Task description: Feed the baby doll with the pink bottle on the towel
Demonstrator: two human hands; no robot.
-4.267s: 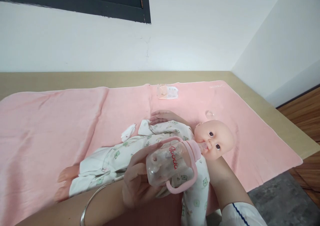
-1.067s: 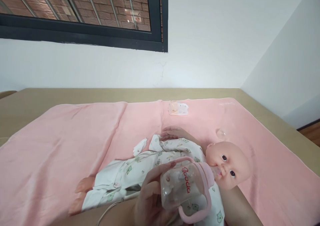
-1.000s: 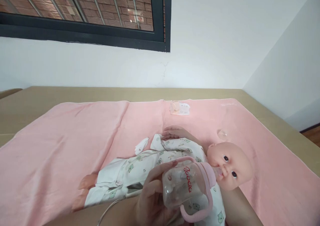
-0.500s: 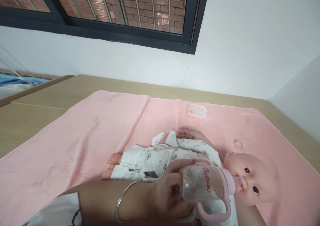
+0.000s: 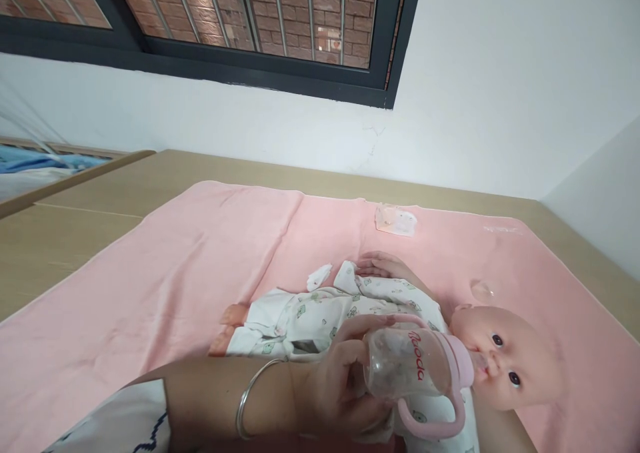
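My left hand (image 5: 350, 379), from the lower left with a silver bangle on the wrist, is closed around the base of a clear baby bottle (image 5: 400, 363) with a pink collar, pink handles and red lettering. The bottle's teat touches the mouth of a baby doll (image 5: 520, 356). The doll lies on its back, head to the right, in a white patterned outfit. My right arm passes under the doll's neck. Beyond its body, my right hand (image 5: 383, 264) rests with fingers stretched out against the doll's far sleeve (image 5: 400, 289).
A pink blanket (image 5: 200, 253) covers much of a wooden surface (image 5: 100, 199). On the blanket lie a small clear packet (image 5: 396, 220), a crumpled white piece (image 5: 319, 277) and a round transparent item (image 5: 483, 289). Behind are a white wall (image 5: 300, 133) and a dark-framed window (image 5: 250, 73).
The whole view has shifted slightly, so everything sits a little further right. The bottle stays at the doll's mouth, and both hands keep their places.
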